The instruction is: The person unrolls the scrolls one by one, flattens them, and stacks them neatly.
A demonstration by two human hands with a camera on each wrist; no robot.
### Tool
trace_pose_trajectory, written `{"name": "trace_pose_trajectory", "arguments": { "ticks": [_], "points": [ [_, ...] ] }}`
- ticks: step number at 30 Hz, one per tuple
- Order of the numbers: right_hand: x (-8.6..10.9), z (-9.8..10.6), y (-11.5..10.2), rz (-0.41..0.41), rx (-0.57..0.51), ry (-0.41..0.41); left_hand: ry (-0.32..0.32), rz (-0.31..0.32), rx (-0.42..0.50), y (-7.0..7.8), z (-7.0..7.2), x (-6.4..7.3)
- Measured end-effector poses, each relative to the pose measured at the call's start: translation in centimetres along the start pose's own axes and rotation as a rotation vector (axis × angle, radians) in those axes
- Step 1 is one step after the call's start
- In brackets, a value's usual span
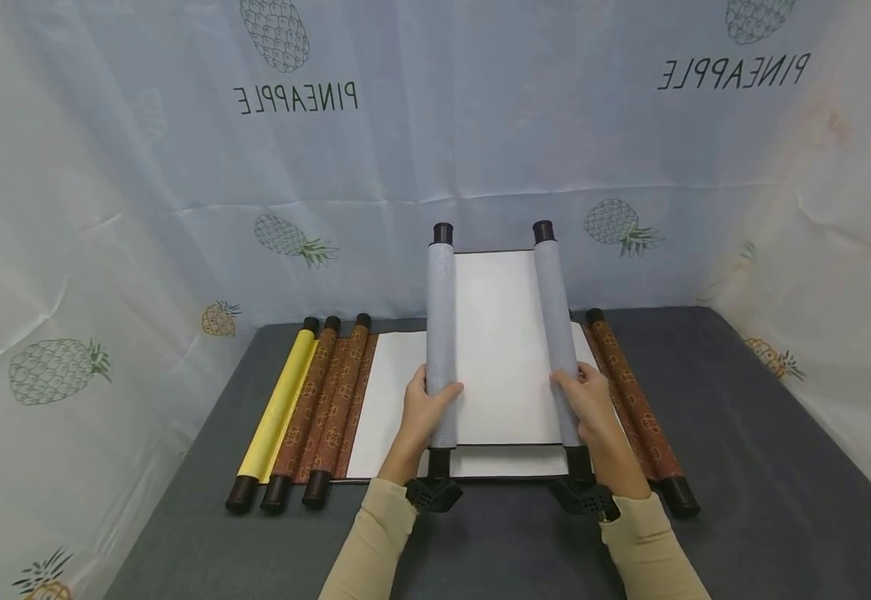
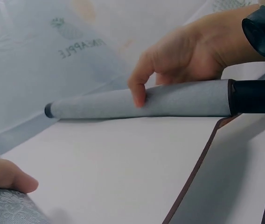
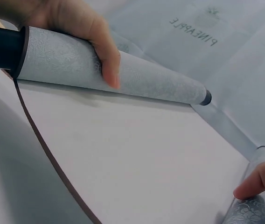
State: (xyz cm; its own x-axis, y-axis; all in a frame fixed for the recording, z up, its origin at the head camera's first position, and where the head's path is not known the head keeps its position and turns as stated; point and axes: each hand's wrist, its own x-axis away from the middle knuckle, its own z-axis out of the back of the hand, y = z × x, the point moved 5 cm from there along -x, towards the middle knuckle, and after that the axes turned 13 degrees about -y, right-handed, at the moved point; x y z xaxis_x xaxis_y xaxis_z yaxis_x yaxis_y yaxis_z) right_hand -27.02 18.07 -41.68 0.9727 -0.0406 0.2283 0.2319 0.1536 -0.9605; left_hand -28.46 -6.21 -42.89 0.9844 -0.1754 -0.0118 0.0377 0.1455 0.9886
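A scroll with grey patterned rolls and black end knobs is held partly unrolled, its white sheet stretched between the two rolls. My left hand grips the left grey roll, thumb on its inner side. The right grey roll is in my right hand, with the thumb laid over it; in the left wrist view that hand curls over the roll. Behind and below this scroll lies another white sheet, its middle hidden by the held one.
Left on the dark table lie a yellow roll and brown patterned rolls with black knobs. Another brown roll lies at the right. A pineapple-print curtain hangs behind and at both sides.
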Motion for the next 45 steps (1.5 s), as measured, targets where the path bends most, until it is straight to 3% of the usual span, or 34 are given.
{"name": "trace_pose_trajectory", "arguments": {
  "ticks": [10, 12, 14, 17, 23, 27, 36, 45],
  "points": [
    [-0.1, 0.3, 0.0, 0.011, 0.011, 0.006, -0.022, -0.037, -0.055, 0.1, 0.6, 0.0],
    [-0.1, 0.4, 0.0, 0.009, 0.009, 0.012, -0.032, -0.037, -0.051, 0.3, 0.7, 0.0],
    [-0.1, 0.4, 0.0, 0.002, 0.004, 0.019, -0.046, -0.035, -0.05, 1.4, 0.7, 0.7],
    [0.0, 0.5, 0.0, -0.012, -0.005, 0.026, -0.066, -0.025, -0.044, 1.4, 0.7, 0.7],
    [0.0, 0.3, 0.0, -0.012, 0.009, 0.005, -0.075, 0.003, 0.013, 0.0, 0.2, -0.2],
    [0.0, 0.2, 0.2, 0.001, 0.016, -0.009, -0.045, -0.004, 0.033, -0.1, -0.1, -0.4],
    [0.1, 0.2, 0.2, 0.013, 0.017, -0.005, 0.07, 0.005, -0.025, 0.0, 0.1, 0.0],
    [0.0, 0.3, 0.4, 0.001, 0.031, 0.004, 0.095, -0.025, -0.043, 0.1, 0.6, 0.0]
  ]
}}
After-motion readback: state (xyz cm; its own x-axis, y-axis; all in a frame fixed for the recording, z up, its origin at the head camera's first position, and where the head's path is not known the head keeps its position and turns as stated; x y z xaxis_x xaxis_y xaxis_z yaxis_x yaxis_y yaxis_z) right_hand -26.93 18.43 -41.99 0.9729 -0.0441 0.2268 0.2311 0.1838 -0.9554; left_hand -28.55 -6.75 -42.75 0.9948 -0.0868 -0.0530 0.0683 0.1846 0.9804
